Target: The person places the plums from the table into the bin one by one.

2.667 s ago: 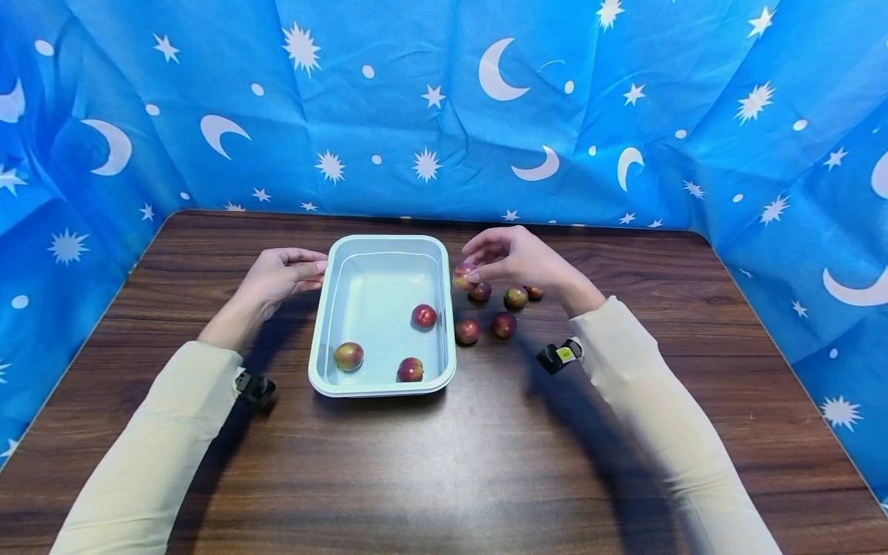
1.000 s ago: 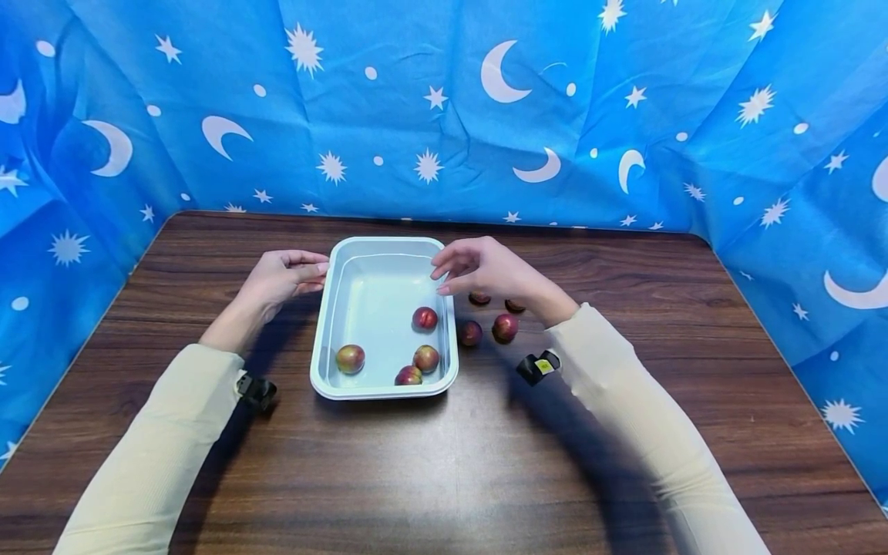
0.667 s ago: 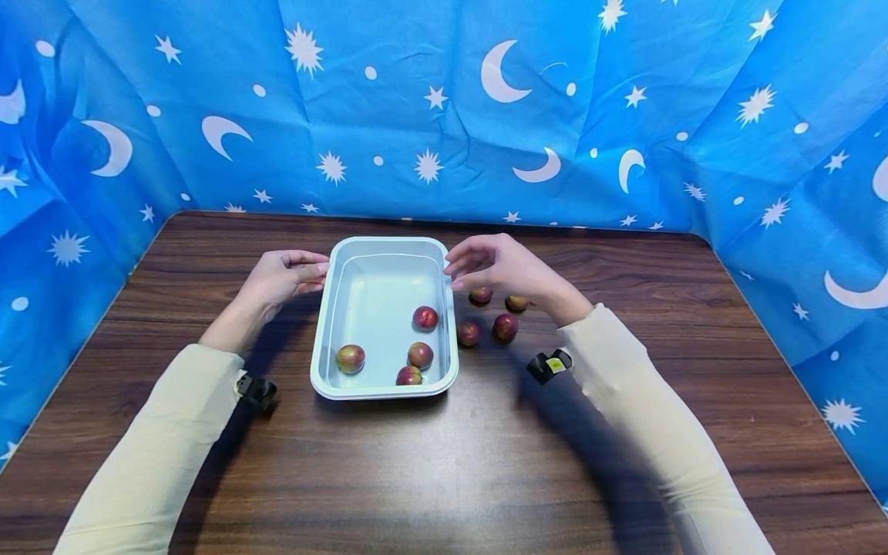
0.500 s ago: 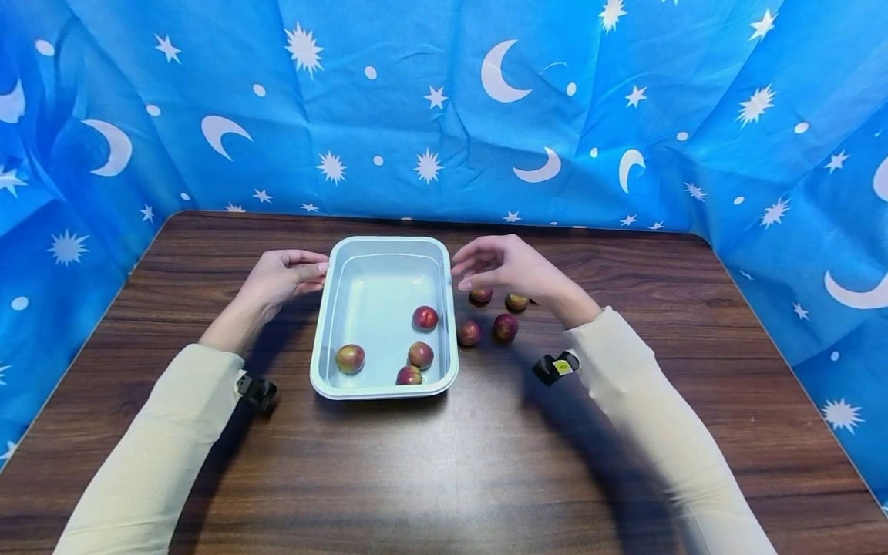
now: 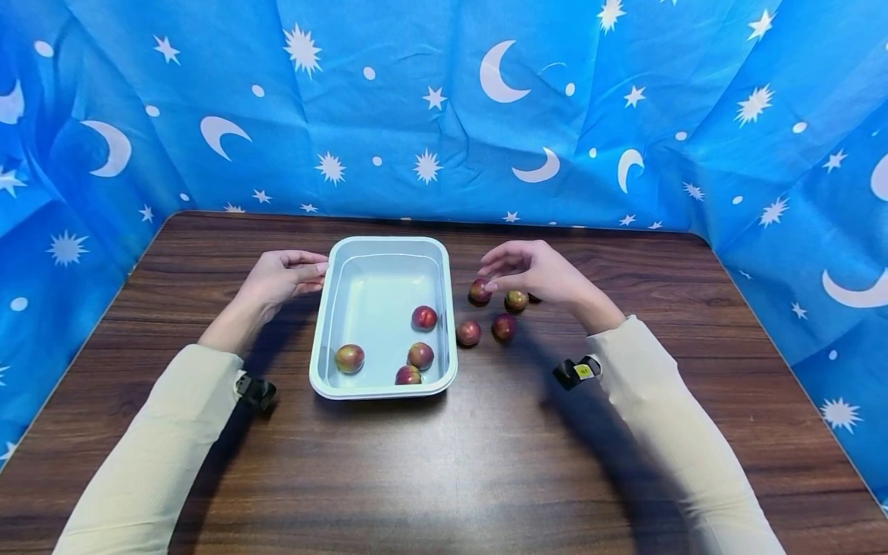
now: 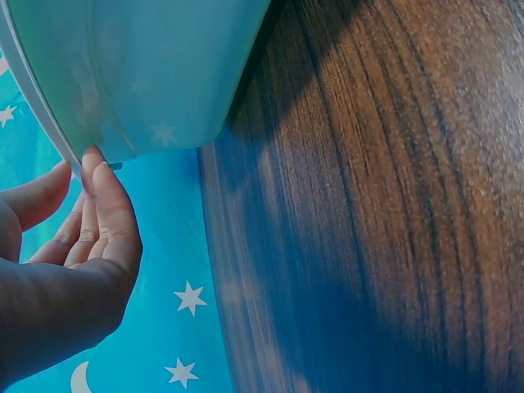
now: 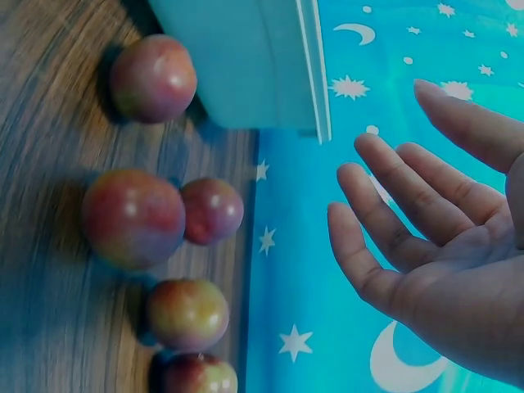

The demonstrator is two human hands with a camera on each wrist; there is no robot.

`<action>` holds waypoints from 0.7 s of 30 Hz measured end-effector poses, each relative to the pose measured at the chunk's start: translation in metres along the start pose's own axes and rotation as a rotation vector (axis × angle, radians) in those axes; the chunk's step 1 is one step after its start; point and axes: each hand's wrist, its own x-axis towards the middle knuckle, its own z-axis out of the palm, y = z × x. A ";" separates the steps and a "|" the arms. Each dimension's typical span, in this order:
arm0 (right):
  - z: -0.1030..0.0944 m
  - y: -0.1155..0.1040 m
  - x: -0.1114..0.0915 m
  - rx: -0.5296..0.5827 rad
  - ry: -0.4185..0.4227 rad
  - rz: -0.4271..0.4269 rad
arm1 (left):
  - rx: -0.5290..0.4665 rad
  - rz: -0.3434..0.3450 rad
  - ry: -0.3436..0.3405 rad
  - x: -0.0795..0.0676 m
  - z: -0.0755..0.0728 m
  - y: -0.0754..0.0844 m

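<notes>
At the left, my left hand pinches the rim of a pale plastic tray between thumb and fingers; the left wrist view shows this grip on the tray's edge. Several red and yellow-green plums lie in the tray, one at its near left and another near its right wall. My right hand hovers over loose plums right of the tray, its thumb overlapping a plum in the head view. In the right wrist view its fingers are spread and hold nothing.
Other plums on the wooden table include a red one beside the tray, a dark red one and a yellowish one. A blue cloth with moons and stars hangs behind and around the table.
My right hand, earlier holding a plum by the tray's right edge, has let it go into the tray and moved back right over the loose plums. The left hand stays on the rim.
</notes>
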 end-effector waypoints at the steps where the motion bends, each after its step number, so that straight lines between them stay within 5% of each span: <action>1: -0.001 0.001 -0.001 -0.001 0.004 0.005 | 0.003 0.000 0.000 0.000 0.000 0.000; 21: -0.004 0.039 -0.021 0.013 0.003 0.044 | -0.005 0.001 -0.004 0.000 -0.001 0.000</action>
